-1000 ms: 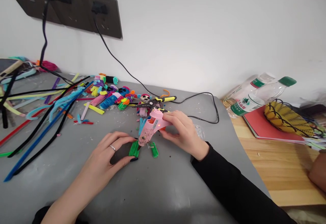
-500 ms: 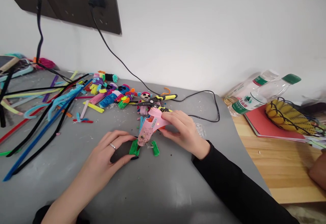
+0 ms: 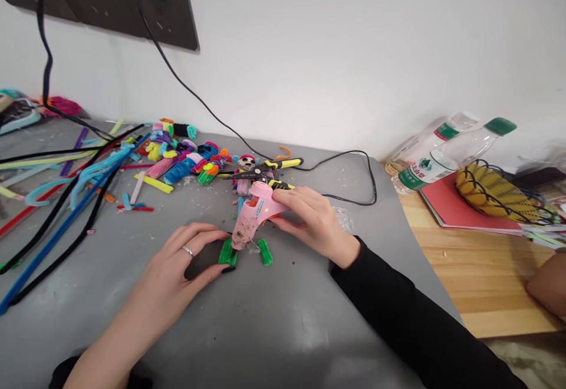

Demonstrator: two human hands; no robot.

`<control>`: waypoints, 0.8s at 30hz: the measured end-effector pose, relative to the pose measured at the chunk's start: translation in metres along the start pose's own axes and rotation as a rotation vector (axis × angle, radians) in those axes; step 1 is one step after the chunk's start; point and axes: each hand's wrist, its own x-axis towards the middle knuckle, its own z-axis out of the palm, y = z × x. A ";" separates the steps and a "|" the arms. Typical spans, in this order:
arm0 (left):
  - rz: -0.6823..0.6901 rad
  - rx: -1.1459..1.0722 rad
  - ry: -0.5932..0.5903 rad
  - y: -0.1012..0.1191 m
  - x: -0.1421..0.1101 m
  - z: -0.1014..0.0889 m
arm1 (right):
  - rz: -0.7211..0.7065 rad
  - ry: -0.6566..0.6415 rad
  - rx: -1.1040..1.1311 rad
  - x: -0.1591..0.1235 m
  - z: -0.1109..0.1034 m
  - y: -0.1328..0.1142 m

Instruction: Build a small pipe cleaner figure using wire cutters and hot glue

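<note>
My right hand [image 3: 312, 221] is wrapped round a pink hot glue gun [image 3: 252, 215], whose nozzle points down and left. Between the thumb and fingers of my left hand [image 3: 190, 256] is a short green pipe-cleaner piece [image 3: 227, 253], pinched against the grey table. The gun's tip meets the right side of that piece. A second green pipe-cleaner piece [image 3: 265, 252] lies just to the right, touched by neither hand. Behind the gun rest yellow-and-black pliers [image 3: 260, 172], partly over a small pipe-cleaner doll [image 3: 244, 165].
Several coloured pipe cleaners [image 3: 88, 183] spread across the left. Small fuzzy figures [image 3: 186, 156] are piled near the wall. A black cord [image 3: 207, 106] runs from the socket panel [image 3: 168, 6]. Plastic bottles [image 3: 442, 156] and a yellow basket [image 3: 493, 191] stand right. Part of another person [image 3: 548, 283] shows at the edge.
The whole view has shifted slightly, so everything sits a little further left and higher. Both hands keep their grips, with the glue gun still at the green piece.
</note>
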 end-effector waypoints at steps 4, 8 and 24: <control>-0.058 0.009 -0.039 0.000 0.000 0.000 | 0.027 -0.018 0.007 -0.002 0.001 0.002; -0.064 0.003 -0.046 0.000 0.001 -0.001 | 0.037 -0.036 -0.003 -0.003 0.001 0.003; -0.023 0.011 -0.034 0.001 0.001 -0.002 | 0.060 -0.068 -0.067 0.000 -0.003 0.004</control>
